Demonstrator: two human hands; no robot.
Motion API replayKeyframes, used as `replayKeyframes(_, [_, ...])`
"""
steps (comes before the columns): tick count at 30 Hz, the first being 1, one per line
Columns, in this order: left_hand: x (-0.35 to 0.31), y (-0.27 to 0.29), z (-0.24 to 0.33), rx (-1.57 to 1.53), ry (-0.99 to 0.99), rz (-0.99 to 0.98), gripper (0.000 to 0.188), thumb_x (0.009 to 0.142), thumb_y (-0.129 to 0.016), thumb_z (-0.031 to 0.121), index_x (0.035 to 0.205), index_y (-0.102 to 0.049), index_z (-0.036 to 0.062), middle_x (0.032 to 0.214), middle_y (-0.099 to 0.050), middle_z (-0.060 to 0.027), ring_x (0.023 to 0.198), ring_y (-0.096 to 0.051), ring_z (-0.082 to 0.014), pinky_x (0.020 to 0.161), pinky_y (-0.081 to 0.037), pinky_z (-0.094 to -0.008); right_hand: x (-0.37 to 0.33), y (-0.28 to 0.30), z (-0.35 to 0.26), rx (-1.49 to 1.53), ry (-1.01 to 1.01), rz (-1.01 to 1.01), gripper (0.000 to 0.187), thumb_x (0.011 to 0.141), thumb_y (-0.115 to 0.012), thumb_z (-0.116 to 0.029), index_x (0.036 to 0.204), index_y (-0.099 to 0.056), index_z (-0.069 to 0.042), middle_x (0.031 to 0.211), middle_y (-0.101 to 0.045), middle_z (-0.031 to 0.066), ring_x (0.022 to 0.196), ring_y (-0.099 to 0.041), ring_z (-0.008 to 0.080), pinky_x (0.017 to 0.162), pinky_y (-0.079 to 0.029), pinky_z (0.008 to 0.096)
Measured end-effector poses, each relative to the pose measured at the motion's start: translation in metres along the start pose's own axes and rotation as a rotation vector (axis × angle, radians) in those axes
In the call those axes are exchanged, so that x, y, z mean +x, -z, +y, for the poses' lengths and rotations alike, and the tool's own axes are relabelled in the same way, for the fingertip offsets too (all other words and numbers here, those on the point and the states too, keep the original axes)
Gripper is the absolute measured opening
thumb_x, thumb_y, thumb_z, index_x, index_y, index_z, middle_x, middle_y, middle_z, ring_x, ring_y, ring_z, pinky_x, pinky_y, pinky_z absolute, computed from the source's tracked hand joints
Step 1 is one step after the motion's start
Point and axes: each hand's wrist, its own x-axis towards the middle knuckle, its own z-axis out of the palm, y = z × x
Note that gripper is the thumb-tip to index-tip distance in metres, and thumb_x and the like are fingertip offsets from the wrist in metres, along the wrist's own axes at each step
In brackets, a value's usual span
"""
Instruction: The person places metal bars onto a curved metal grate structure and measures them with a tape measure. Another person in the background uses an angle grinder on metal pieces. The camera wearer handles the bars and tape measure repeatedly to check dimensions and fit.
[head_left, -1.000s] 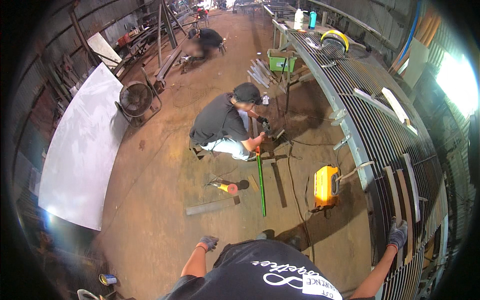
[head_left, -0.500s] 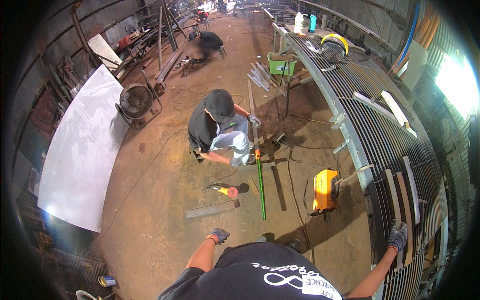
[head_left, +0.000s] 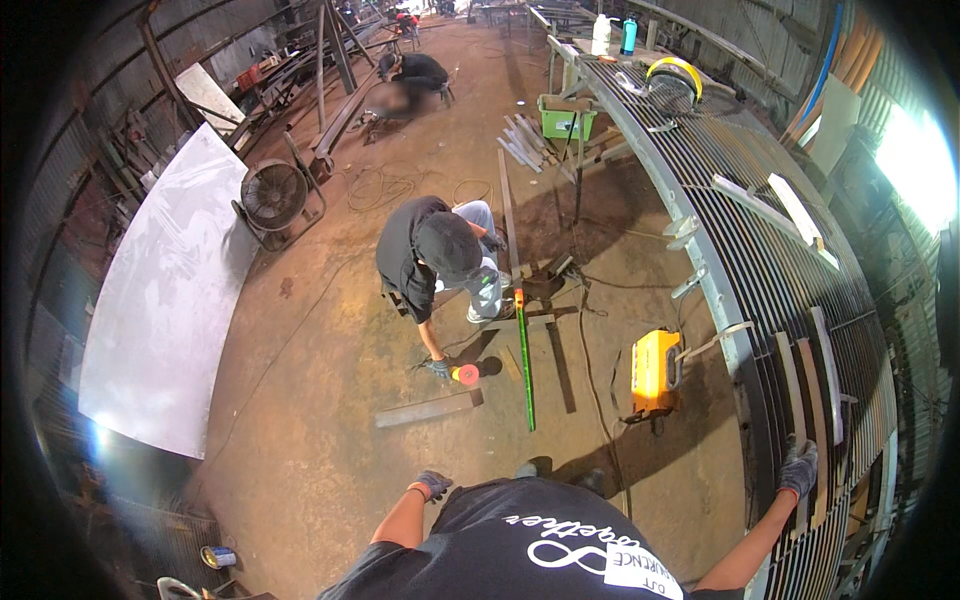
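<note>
My right hand (head_left: 798, 468), in a dark glove with an orange cuff, is closed around the pale metal flat bar (head_left: 789, 385) lying lengthwise on a slatted metal rack. A brownish flat bar (head_left: 812, 400) lies just beside it. My left hand (head_left: 433, 485), gloved too, hangs beside my body above the floor. Its fingers are loosely bent and apart, and nothing shows in them. In front of me a crouching co-worker (head_left: 430, 250) has one gloved hand on an angle grinder (head_left: 465, 374) with a red disc. The co-worker's other hand is near a long metal bar (head_left: 511, 220).
A slatted rack (head_left: 690, 160) runs along my right, with a face shield (head_left: 672, 85) on it. On the floor are a yellow machine (head_left: 655, 372), a rectangular metal tube (head_left: 430, 408), a green-orange strip (head_left: 525, 360) and cables. A fan (head_left: 273, 196) and metal sheet (head_left: 165, 300) stand left.
The co-worker has leaned forward and reached to the angle grinder. My left hand has drawn slightly left and down. My right hand stays on the flat bar.
</note>
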Motion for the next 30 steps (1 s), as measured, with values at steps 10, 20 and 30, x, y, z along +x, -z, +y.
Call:
replayKeyframes(10, [0.023, 0.001, -0.028, -0.004, -0.079, 0.049, 0.049, 0.103, -0.05, 0.042, 0.112, -0.069, -0.0016, 0.105, -0.074, -0.0143, 0.079, -0.073, -0.0259, 0.067, -0.06, -0.0418, 0.017, -0.016, 0.023, -0.015, 0.045, -0.034, 0.089, 0.091, -0.057, -0.071, 0.141, -0.055, 0.002, 0.139, -0.059, 0.0266, 0.131, -0.055, 0.0409, 0.109, -0.043, 0.0453])
replayKeyframes(20, [-0.017, -0.016, -0.012, 0.019, -0.153, 0.119, 0.04, 0.099, -0.058, 0.037, 0.109, -0.072, 0.0012, 0.096, -0.075, -0.0123, 0.074, -0.071, -0.0241, 0.064, -0.057, -0.0402, 0.011, -0.007, 0.01, -0.062, -0.015, -0.075, 0.094, 0.089, -0.055, -0.076, 0.144, -0.053, 0.001, 0.144, -0.057, 0.0231, 0.135, -0.053, 0.0384, 0.113, -0.041, 0.0444])
replayKeyframes(30, [0.005, -0.03, -0.074, 0.174, -0.303, 0.09, 0.039, 0.1, -0.056, 0.036, 0.104, -0.073, 0.0009, 0.094, -0.076, -0.0128, 0.077, -0.072, -0.0229, 0.07, -0.057, -0.0389, 0.013, -0.011, 0.014, -0.074, -0.021, -0.051, 0.087, 0.089, -0.054, -0.076, 0.142, -0.057, -0.007, 0.139, -0.061, 0.0226, 0.129, -0.057, 0.0407, 0.107, -0.045, 0.0462])
